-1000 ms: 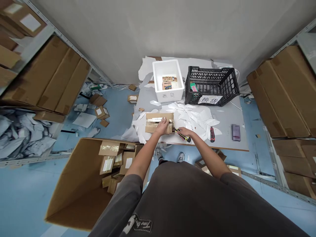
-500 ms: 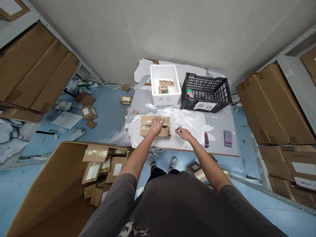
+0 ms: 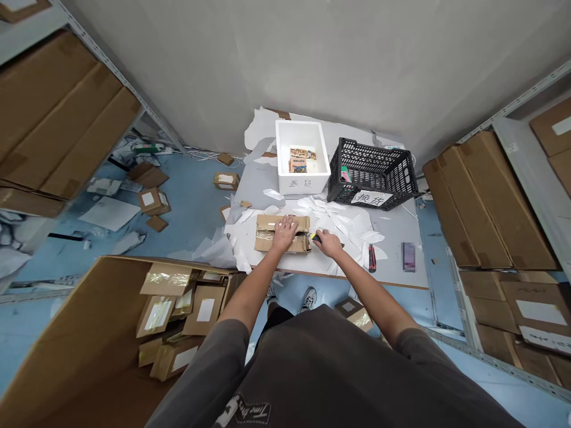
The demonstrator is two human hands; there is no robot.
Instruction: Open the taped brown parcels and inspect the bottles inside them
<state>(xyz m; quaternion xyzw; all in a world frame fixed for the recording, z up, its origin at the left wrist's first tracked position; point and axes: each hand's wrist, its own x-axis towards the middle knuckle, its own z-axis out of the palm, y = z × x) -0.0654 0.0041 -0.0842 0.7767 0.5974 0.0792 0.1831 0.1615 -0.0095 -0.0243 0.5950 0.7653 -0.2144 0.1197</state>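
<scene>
A small taped cardboard box (image 3: 264, 241) lies on the table in front of me, a dark gap showing along its top seam. My left hand (image 3: 284, 233) rests on top of the box with its fingers spread, pressing rather than wrapping round it. At the box's right end, my right hand (image 3: 329, 242) is closed round a yellow and black utility knife (image 3: 315, 237). The knife's front points at the box's right edge; the blade is too small to make out. A red and black cutter (image 3: 372, 258) lies apart on the table to the right.
Behind the box stand a white foam bin (image 3: 304, 185) with small packets and a black plastic crate (image 3: 382, 156). Paper scraps (image 3: 352, 229) cover the tabletop. At left is a large carton (image 3: 89, 321) of boxes; shelves with cartons (image 3: 499, 196) flank both sides.
My right hand has come left to the box's right end, and more of the yellow and black knife shows. The left hand stays on the box. The whole view has shifted slightly.
</scene>
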